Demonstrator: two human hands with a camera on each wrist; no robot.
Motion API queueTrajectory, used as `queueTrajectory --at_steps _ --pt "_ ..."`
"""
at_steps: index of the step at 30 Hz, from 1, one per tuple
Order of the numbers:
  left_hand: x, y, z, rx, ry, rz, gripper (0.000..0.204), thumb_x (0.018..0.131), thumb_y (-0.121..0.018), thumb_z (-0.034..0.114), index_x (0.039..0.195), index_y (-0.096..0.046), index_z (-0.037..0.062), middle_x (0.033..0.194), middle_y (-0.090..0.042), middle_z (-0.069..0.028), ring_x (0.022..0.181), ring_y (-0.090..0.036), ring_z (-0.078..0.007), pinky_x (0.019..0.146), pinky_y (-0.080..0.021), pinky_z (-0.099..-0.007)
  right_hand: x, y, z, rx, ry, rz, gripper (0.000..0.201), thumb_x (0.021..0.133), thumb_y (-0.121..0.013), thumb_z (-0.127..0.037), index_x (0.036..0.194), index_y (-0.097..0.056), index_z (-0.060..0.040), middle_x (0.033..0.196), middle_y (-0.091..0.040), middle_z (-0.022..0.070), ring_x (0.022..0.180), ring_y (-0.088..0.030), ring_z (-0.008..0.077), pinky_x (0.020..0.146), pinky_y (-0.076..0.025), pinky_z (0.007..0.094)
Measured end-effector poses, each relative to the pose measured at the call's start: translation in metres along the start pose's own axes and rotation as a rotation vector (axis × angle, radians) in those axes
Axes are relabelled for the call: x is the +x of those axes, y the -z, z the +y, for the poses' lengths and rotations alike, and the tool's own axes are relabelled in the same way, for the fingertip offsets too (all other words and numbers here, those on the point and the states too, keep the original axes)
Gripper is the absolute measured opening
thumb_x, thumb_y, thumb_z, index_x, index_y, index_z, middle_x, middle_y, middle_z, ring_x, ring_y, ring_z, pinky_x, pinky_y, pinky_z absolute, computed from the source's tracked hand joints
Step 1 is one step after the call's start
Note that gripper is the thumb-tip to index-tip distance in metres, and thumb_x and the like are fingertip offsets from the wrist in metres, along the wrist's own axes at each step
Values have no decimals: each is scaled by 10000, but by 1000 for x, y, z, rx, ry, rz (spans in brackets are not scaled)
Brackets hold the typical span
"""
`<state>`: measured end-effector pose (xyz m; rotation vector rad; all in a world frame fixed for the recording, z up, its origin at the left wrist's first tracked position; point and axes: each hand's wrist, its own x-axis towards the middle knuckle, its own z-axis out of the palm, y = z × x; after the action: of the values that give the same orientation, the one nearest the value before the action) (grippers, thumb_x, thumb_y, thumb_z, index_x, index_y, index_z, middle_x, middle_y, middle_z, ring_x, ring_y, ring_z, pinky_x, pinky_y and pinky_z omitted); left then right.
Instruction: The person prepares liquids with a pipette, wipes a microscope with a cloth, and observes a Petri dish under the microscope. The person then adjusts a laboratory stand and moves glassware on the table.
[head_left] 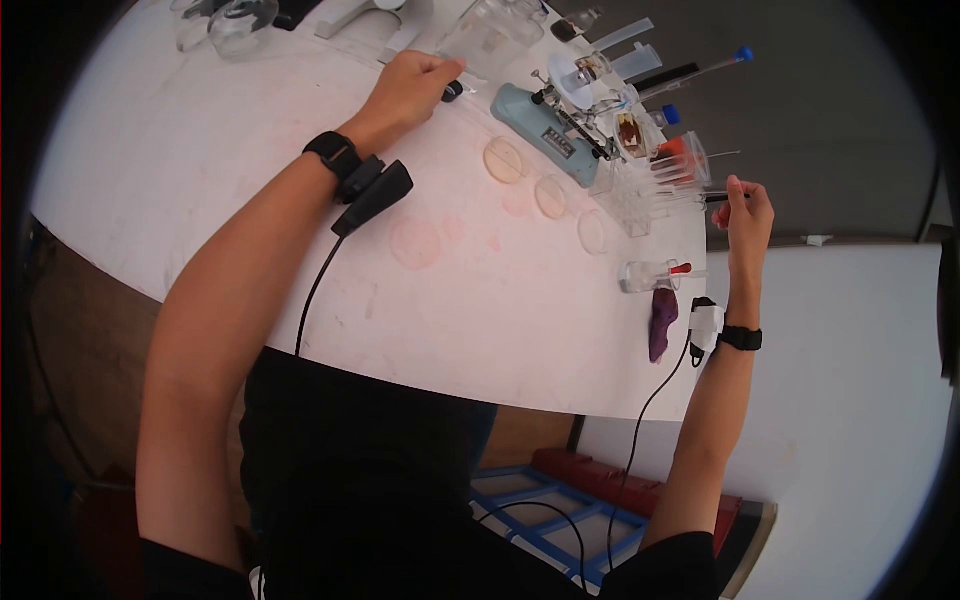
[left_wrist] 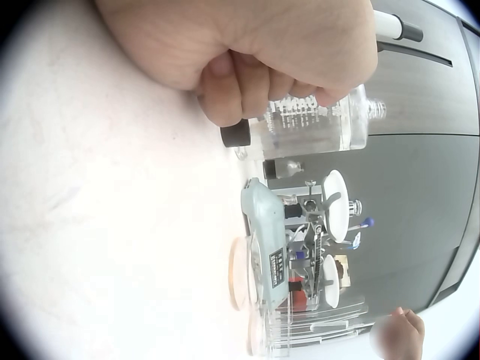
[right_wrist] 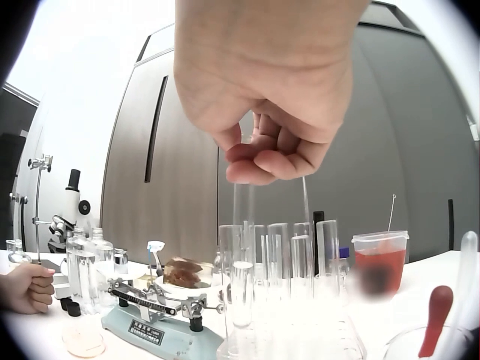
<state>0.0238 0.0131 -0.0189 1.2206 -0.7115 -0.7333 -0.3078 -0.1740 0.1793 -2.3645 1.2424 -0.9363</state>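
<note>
My right hand point(right_wrist: 262, 97) pinches the upper end of a glass test tube point(right_wrist: 243, 206) between thumb and fingers. The tube stands upright, with a clear liquid level showing lower down. Several other test tubes point(right_wrist: 277, 259) stand around it in a clear rack point(head_left: 630, 215). At the far side of the table, my left hand point(head_left: 405, 95) has its fingers curled, with nothing visible in them. Right by its fingertips lies a black cap point(left_wrist: 235, 133). Just beyond that hand stands a clear bottle point(left_wrist: 300, 127) with white print.
A pale green balance point(head_left: 548, 135) stands between my hands, with shallow petri dishes point(head_left: 505, 160) in front. Nearer the right arm are a beaker point(head_left: 640, 277) with a red-bulbed dropper and a purple vegetable piece point(head_left: 662, 325). A microscope point(right_wrist: 71, 202) and a tub of red liquid point(right_wrist: 381, 262) stand farther off.
</note>
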Motion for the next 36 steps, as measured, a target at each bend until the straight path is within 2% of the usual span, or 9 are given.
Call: queueTrajectory --at_steps 7,9,12,17,19,22,24,27,36 --pt "3 3 -6 41 -10 -13 433 934 -576 327 635 -534 16 545 -423 28 481 -347 -73 446 -296 -280 -28 23 -26 142 -27 44 223 943 -610 -200 857 -511 -19 526 -477 5 448 -438 87 437 -326 226" --pt "3 2 -6 33 -11 -13 430 931 -579 330 640 -541 15 546 -428 27 480 -353 -74 447 -300 -278 -39 28 -24 201 3 -128 174 942 -586 -142 841 -492 -36 529 -430 -7 446 -363 74 425 -273 232" --pt "3 1 -5 22 -15 -9 429 925 -584 336 645 -550 13 547 -436 25 477 -362 -75 447 -307 -276 -58 25 -31 309 -66 -198 127 946 -542 -71 832 -489 -53 568 -366 -35 471 -302 52 423 -234 221" --pt "2 -1 -5 49 -33 -10 426 921 -588 344 658 -561 10 556 -450 23 478 -369 -74 445 -309 -275 -73 19 -32 331 -119 -223 80 901 -505 -13 833 -470 -39 522 -367 -20 440 -324 67 410 -225 232" --pt "-1 -5 -3 28 -49 30 423 980 -522 294 608 -395 139 494 -303 80 410 -232 -44 394 -175 -264 -75 18 -30 324 -127 -253 76 897 -501 -7 836 -468 -38 523 -374 -21 437 -328 67 410 -225 230" --pt "-1 -5 -2 25 -38 18 413 978 -528 296 618 -408 135 498 -308 80 412 -235 -42 395 -178 -261 -76 13 -24 280 -85 -225 81 903 -506 -15 836 -466 -38 525 -392 -16 433 -338 67 409 -236 232" --pt "-1 -6 -2 20 -32 27 405 977 -531 295 625 -414 132 500 -310 81 413 -236 -41 396 -179 -259 -79 6 -24 293 -122 -225 95 906 -482 8 831 -470 -49 551 -330 -46 454 -254 46 418 -221 225" --pt "-2 -6 0 9 -27 37 393 976 -536 291 637 -422 128 502 -311 82 416 -238 -38 396 -181 -256 -80 0 -25 192 -106 -228 103 910 -479 5 824 -463 -49 541 -326 -47 450 -253 46 417 -224 227" --pt "-1 -5 -2 42 -47 34 394 975 -543 290 641 -419 120 508 -315 76 424 -244 -38 402 -185 -252 -78 1 -26 291 -121 -278 148 947 -477 -29 806 -452 -65 542 -312 -50 452 -229 42 411 -225 221"
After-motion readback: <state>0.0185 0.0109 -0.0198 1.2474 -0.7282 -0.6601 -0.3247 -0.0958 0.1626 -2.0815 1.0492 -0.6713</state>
